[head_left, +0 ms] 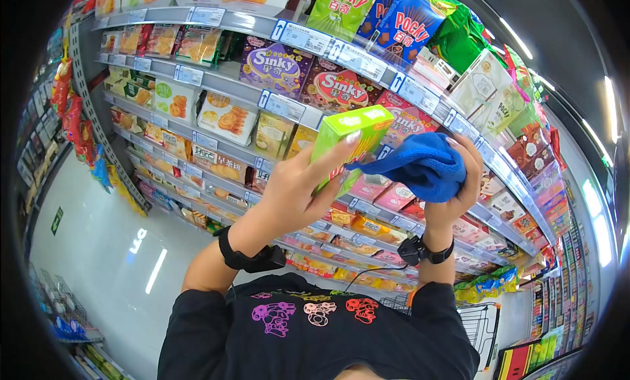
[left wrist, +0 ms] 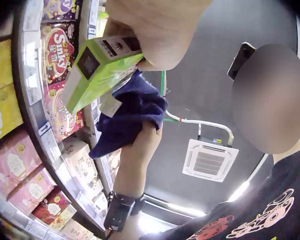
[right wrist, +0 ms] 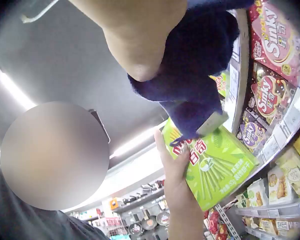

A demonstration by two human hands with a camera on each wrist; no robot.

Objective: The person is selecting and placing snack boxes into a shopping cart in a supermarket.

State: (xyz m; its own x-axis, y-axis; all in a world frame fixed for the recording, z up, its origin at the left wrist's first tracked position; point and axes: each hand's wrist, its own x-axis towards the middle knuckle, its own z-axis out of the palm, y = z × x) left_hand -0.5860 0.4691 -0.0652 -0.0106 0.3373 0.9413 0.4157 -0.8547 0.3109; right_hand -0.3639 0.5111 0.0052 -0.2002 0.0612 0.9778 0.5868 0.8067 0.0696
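Observation:
My left hand (head_left: 303, 186) grips a green Pocky box (head_left: 353, 134) by its sides, tilted in front of the snack shelves. The right hand (head_left: 464, 173) holds a bunched blue cloth (head_left: 423, 167), one corner of which trails toward the box. In the right wrist view the cloth (right wrist: 195, 65) hangs over the printed front of the Pocky box (right wrist: 215, 165), overlapping its upper part. A pale label (left wrist: 110, 107) shows on the cloth in the left wrist view, close under the box (left wrist: 102, 67).
Curved shelves of biscuit boxes rise in front, with price tags along a shelf edge (head_left: 357, 60). Green and blue Pocky boxes (head_left: 403, 25) stand on the upper shelf, Sinky boxes (head_left: 275, 65) below. A wire cart (head_left: 478, 327) is behind at the right; hanging snack bags (head_left: 73, 127) line the left end.

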